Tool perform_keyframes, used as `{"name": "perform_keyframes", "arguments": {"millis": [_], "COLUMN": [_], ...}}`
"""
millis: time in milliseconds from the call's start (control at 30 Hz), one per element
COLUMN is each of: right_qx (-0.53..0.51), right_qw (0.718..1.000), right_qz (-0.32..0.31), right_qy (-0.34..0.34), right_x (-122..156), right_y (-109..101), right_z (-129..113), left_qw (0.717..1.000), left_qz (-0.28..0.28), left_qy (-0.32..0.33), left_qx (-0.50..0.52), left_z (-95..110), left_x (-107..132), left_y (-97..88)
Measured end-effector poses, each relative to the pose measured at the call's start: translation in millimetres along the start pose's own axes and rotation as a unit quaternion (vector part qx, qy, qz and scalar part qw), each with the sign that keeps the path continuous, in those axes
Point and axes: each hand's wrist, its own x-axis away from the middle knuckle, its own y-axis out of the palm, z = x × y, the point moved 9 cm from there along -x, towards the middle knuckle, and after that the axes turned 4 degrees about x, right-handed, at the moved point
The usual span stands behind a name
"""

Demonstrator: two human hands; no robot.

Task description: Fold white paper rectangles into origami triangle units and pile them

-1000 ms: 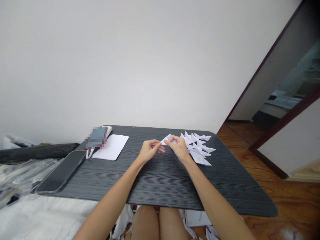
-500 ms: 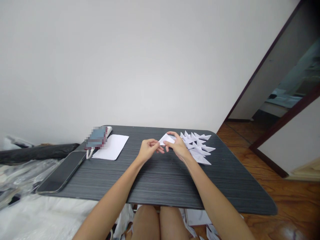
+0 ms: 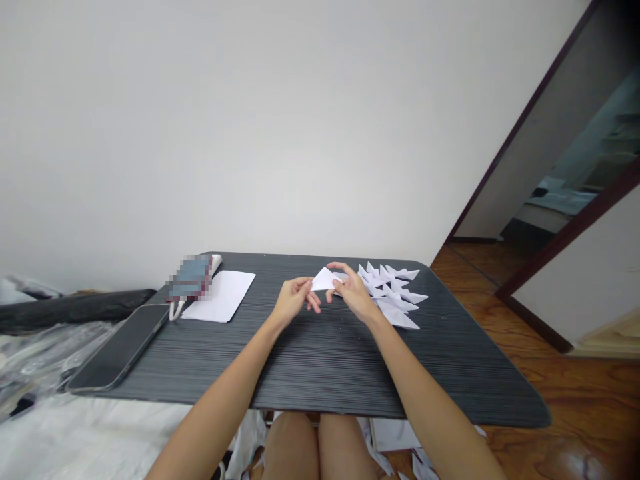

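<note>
Both hands meet over the middle of a dark striped table [image 3: 320, 367] and pinch one small folded white paper piece [image 3: 323, 279], a triangle shape. My left hand [image 3: 293, 301] grips its left corner with curled fingers. My right hand [image 3: 351, 291] holds its right side, thumb and fingers closed on it. Just right of my right hand lies a pile of several folded white paper triangles [image 3: 393, 293] spread on the table.
A flat white sheet [image 3: 220, 295] lies at the table's back left, beside a blurred small object [image 3: 191, 277] with a white cable. A dark phone [image 3: 117, 348] rests on the left edge. Paper scraps [image 3: 400, 443] lie on the wooden floor below. A doorway [image 3: 565, 187] is at right.
The folded paper has been turned between my fingers and now shows a flat triangular face. Both hands shifted slightly left; the pile stays put.
</note>
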Motion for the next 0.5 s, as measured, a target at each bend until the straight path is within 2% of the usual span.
{"name": "perform_keyframes", "arguments": {"millis": [100, 200, 267, 367, 433, 500], "right_qx": [-0.002, 0.012, 0.025, 0.037, 0.037, 0.033], "right_qw": [1.000, 0.999, 0.998, 0.996, 0.996, 0.997], "right_qz": [0.019, 0.024, 0.035, 0.054, 0.054, 0.047], "right_qy": [0.019, 0.044, 0.055, 0.061, 0.057, 0.045], "right_x": [0, 1, 2, 2, 1, 0], "right_y": [-4, -2, -2, -3, -2, -1], "right_z": [3, 5, 4, 4, 4, 4], "left_qw": [0.999, 0.989, 0.967, 0.915, 0.890, 0.877], "left_qz": [0.012, 0.062, 0.094, 0.084, 0.072, 0.067], "left_qy": [0.021, 0.076, 0.143, 0.245, 0.275, 0.278], "left_qx": [-0.037, -0.106, -0.188, -0.309, -0.356, -0.387], "left_z": [2, 13, 28, 47, 50, 48], "left_x": [-2, 0, 6, 15, 19, 20], "left_y": [-6.7, -16.5, -18.2, -6.0, -0.2, 1.1]}}
